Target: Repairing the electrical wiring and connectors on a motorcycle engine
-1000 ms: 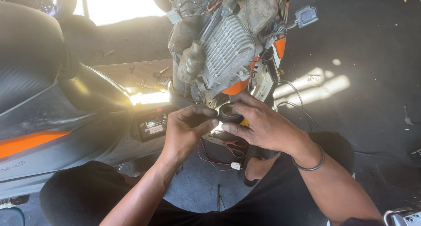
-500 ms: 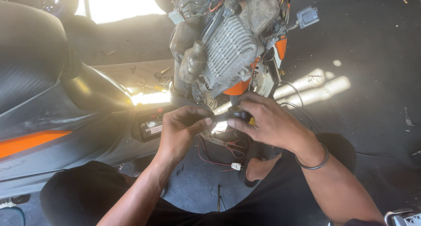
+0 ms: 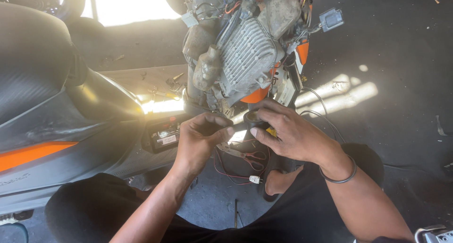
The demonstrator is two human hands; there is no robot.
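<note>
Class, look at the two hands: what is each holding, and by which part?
The right hand pinches a small black roll by its rim. The left hand closes on something dark and hidden; what it is cannot be told.

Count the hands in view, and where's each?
2. The left hand grips a dark part just below the finned grey engine block. The right hand holds a small black round part beside it. No other person's hands show.

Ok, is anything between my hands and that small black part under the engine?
Nothing visible: the right hand already grips the small black part, and the left hand pinches just beside it. Scissors lie below, clear.
</note>
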